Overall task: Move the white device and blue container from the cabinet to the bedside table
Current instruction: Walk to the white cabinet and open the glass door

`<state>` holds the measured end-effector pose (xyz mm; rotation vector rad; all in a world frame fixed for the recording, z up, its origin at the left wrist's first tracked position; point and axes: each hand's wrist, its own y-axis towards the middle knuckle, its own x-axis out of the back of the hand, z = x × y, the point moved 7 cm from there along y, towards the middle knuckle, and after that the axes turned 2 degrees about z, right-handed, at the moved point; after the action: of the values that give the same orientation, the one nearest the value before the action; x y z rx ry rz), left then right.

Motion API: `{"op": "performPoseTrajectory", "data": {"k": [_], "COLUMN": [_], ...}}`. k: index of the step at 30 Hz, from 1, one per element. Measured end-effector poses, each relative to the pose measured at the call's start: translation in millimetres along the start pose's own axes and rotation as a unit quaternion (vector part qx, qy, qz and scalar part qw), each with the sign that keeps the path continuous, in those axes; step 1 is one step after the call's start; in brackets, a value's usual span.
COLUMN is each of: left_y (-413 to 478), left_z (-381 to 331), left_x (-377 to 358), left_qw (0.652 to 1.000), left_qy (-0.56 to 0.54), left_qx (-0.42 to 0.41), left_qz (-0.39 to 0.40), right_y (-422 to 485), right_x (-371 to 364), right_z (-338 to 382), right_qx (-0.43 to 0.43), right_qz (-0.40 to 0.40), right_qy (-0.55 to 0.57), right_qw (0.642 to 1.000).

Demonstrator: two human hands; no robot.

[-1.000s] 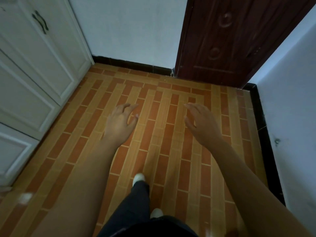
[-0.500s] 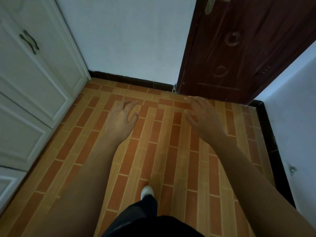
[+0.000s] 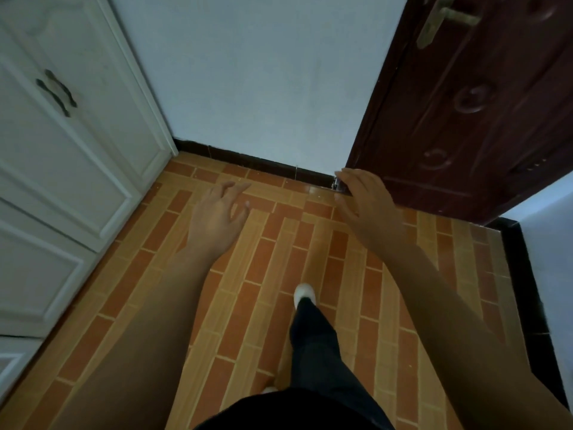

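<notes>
Orange-and-tan brick-pattern floor (image 3: 279, 274) fills most of the view, with a white cabinet (image 3: 71, 169) along its left edge, doors closed, and a dark red door (image 3: 471, 113) at the far right corner. Both hands are empty, fingers spread: left hand (image 3: 217, 218), right hand (image 3: 367, 203) over the floor. White device and blue container aren't visible anywhere.

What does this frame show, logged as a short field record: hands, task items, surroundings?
left hand: empty, fingers spread, over the floor
right hand: empty, open
task items: neither in view
white panelled cabinet: on the left, doors shut
dark red-brown wooden door: on the right, brass lever handle
orange brick-pattern tiled floor: white shoe stepping forward
</notes>
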<state>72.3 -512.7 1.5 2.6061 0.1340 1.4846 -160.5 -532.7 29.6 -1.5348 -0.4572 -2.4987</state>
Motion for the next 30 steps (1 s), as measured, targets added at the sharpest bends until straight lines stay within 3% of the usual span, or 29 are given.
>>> {"op": "performPoseTrajectory", "data": {"k": [12,21,30], "left_y": [201,248,292], "left_z": [29,83,172], "left_x": [-4,20,56], "left_qw": [0.996,0.98,0.962], "left_qy": [0.028,0.046,0.077], "left_qx": [0.066,0.163,0.216], "left_qz": [-0.053,-0.109,-0.15], "right_y": [229,338,440], "right_x": [0,-46,-107], "right_z": [-42,-21,47], "right_qx": [0.087,0.177,0.245], "right_qz": [0.012,0.077,0.121], "right_qy": [0.032,0.033,0.042], "right_qw": [0.996,0.981,0.961]}}
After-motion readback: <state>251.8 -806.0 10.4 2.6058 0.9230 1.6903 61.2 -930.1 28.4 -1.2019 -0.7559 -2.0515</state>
